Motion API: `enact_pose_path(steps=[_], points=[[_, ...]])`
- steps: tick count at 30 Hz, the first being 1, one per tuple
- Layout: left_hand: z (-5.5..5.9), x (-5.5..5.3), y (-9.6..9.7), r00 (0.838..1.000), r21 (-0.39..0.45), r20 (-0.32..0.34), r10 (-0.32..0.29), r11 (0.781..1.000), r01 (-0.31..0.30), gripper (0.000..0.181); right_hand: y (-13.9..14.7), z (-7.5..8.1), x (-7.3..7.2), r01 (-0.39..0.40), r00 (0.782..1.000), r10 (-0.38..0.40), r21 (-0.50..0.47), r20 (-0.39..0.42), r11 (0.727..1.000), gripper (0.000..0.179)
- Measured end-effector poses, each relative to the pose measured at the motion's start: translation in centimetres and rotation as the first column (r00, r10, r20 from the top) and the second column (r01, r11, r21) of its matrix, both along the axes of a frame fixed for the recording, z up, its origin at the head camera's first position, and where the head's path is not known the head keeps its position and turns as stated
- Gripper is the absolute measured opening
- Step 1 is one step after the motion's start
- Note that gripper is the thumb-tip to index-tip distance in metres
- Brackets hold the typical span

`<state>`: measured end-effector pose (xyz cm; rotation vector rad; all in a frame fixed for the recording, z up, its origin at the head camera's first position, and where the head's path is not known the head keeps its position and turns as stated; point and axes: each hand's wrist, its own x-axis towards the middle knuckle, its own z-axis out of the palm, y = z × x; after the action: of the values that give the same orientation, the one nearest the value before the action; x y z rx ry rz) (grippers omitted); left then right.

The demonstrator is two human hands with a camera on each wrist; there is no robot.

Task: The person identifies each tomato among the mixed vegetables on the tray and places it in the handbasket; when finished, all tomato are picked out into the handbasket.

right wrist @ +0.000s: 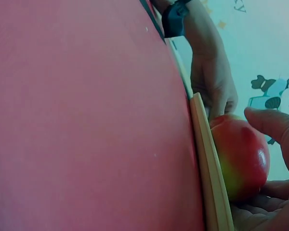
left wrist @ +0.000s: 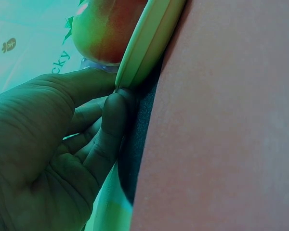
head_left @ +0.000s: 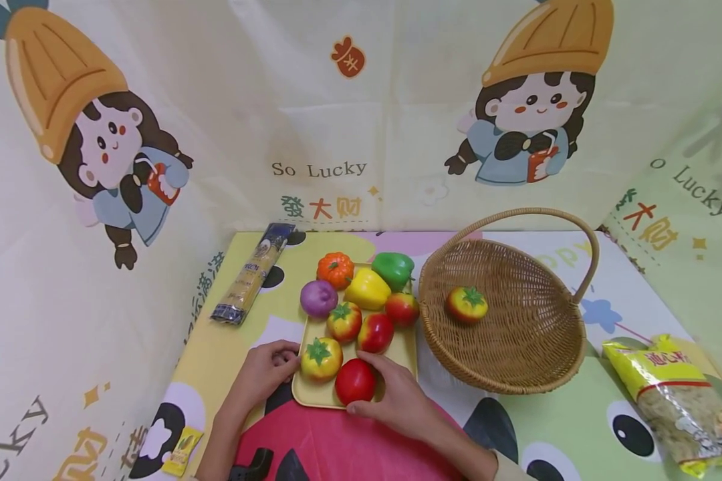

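Observation:
A yellow tray [head_left: 406, 357] carries toy produce: a red tomato [head_left: 355, 382] at its front right, a yellow-red tomato [head_left: 321, 359] at its front left, and several more pieces behind. My right hand [head_left: 400, 399] holds the red tomato, thumb on the near side and fingers on the far side; in the right wrist view this tomato [right wrist: 243, 159] shows a yellow-green patch and sits just inside the tray's wall. At the tray's left edge, my left hand [head_left: 267, 371] pinches the rim between thumb and finger, clearest in the left wrist view.
Right of the tray stands a handled wicker basket [head_left: 517, 361] with one tomato [head_left: 466, 305] inside. A pasta packet [head_left: 254, 274] lies at the back left, a small yellow sachet [head_left: 183, 451] at the front left, and a yellow macaroni bag [head_left: 674, 401] at the far right. Printed cloth walls surround the table.

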<state>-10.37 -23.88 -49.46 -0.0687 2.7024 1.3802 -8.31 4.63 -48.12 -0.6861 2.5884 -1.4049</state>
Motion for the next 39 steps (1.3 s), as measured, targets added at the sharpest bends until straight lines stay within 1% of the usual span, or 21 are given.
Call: enact_pose_path(steps=[6, 15, 20, 23, 26, 29, 34, 39], points=[[-0.1, 0.0, 0.0, 1.0, 0.001, 0.004, 0.007, 1.0, -0.007, 0.017, 0.0, -0.3, -0.1, 0.002, 1.0, -0.002, -0.008, -0.028, 1.0, 0.075], [-0.2, -0.1, 0.1, 1.0, 0.003, 0.012, 0.008, 1.0, -0.008, 0.018, 0.1, -0.3, -0.2, -0.001, 0.999, 0.0, -0.023, -0.035, 1.0, 0.074], [-0.1, -0.1, 0.1, 1.0, 0.005, 0.008, 0.005, 1.0, -0.005, 0.018, 0.3, 0.0, -0.1, -0.011, 1.0, 0.01, -0.052, -0.016, 0.999, 0.075], [-0.1, 0.0, 0.1, 1.0, 0.006, 0.007, 0.004, 1.0, -0.004, 0.019, 0.4, 0.3, 0.0, -0.026, 0.999, 0.028, -0.087, 0.019, 0.996, 0.076], [0.0, 0.0, 0.1, 1.0, 0.005, 0.008, 0.004, 1.0, -0.004, 0.019, 0.6, 0.8, 0.1, -0.049, 0.995, 0.061, -0.141, 0.079, 0.989, 0.077], [-0.1, 0.0, 0.1, 1.0, 0.004, 0.005, 0.001, 1.0, -0.001, 0.018, 0.8, 1.4, 0.2, -0.077, 0.989, 0.098, -0.178, 0.111, 0.981, 0.076], [-0.1, 0.0, 0.1, 1.0, 0.004, -0.011, -0.008, 1.0, 0.008, 0.016, 1.4, 2.8, 0.4, -0.136, 0.982, 0.163, -0.244, 0.096, 0.96, 0.072], [-0.1, -0.1, 0.1, 1.0, 0.008, -0.011, -0.01, 1.0, 0.01, 0.016, 2.2, 4.3, 0.5, -0.179, 0.972, 0.217, -0.304, 0.094, 0.936, 0.072]])
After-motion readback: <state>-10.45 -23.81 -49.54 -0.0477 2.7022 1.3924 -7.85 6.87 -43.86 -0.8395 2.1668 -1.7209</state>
